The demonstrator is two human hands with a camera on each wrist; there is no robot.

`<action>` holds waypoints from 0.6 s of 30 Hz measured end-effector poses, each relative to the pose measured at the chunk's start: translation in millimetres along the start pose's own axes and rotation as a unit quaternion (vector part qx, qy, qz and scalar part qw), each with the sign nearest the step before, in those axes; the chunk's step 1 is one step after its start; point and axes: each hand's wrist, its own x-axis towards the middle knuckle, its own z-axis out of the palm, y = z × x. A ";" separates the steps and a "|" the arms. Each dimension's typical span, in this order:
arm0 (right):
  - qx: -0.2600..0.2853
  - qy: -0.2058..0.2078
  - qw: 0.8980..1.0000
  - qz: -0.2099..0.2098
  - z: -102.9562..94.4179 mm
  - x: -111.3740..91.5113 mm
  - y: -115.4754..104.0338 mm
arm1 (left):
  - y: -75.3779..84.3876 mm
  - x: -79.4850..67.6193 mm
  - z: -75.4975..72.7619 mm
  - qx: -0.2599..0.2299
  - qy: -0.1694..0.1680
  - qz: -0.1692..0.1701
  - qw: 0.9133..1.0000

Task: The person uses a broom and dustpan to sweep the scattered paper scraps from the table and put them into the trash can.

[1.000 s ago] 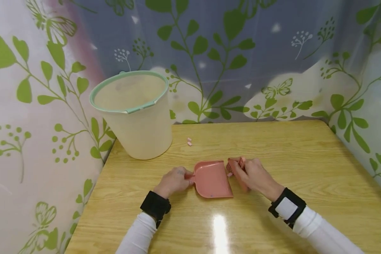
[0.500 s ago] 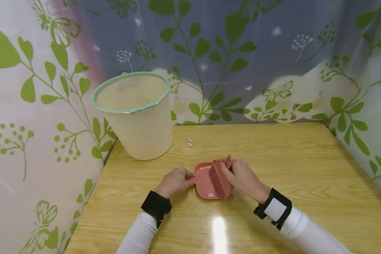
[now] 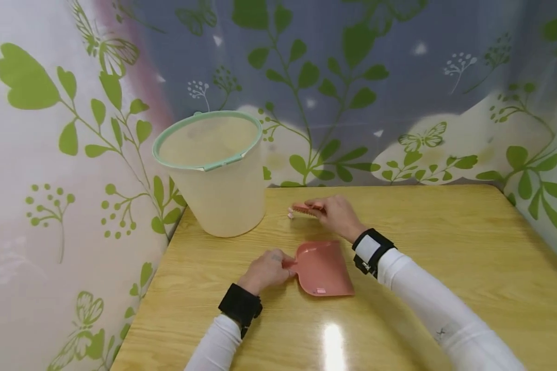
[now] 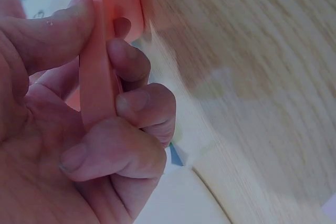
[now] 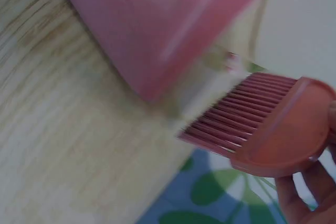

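My left hand [image 3: 266, 270] grips the short handle of a pink dustpan [image 3: 324, 268], which lies on the table with its wide lip facing right. In the left wrist view my fingers curl round the handle [image 4: 98, 82]. A small pink piece [image 3: 321, 291] sits in the pan near its front side. Beyond the pan, my right hand [image 3: 340, 215] holds a small pink brush [image 3: 306, 208], whose bristles [image 5: 241, 111] show in the right wrist view. At the brush's left end, two tiny pale pink pieces [image 3: 290, 213] are on the table.
A pale bucket [image 3: 225, 198] with a green rim stands at the back left, just left of the loose pieces. A leaf-patterned curtain [image 3: 334, 113] hangs behind the wooden table [image 3: 436, 247] and along both sides.
The brush swept leftward over the dustpan, leaving a pink piece inside. My right hand then carried it back and left to the two loose pieces. My left hand keeps hold of the dustpan.
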 end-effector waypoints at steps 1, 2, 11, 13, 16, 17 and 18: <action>-0.007 -0.002 1.000 -0.005 5.8 0.6 2.6 | 0.6 0.0 2.1 0.000 -0.001 0.003 1.000; -0.010 -0.005 1.000 -0.009 11.2 0.9 4.8 | 1.0 0.0 4.2 -0.001 -0.002 0.003 1.000; 0.021 -0.072 0.997 -0.017 3.9 -3.1 11.9 | 1.5 1.4 5.9 0.008 0.002 0.003 1.000; 0.036 -0.099 0.994 -0.008 -12.7 -5.7 15.5 | 0.5 1.9 5.0 0.010 0.003 0.000 1.000; 0.051 -0.121 0.991 0.008 -38.8 -8.1 22.0 | -0.3 1.8 3.9 0.006 0.005 -0.006 1.000; 0.056 -0.122 0.991 0.011 -46.0 -7.7 24.1 | -0.4 1.6 3.6 0.004 0.005 -0.007 1.000; 0.056 -0.120 0.991 0.010 -51.4 -6.8 26.3 | -0.8 1.6 3.6 0.003 0.006 -0.008 1.000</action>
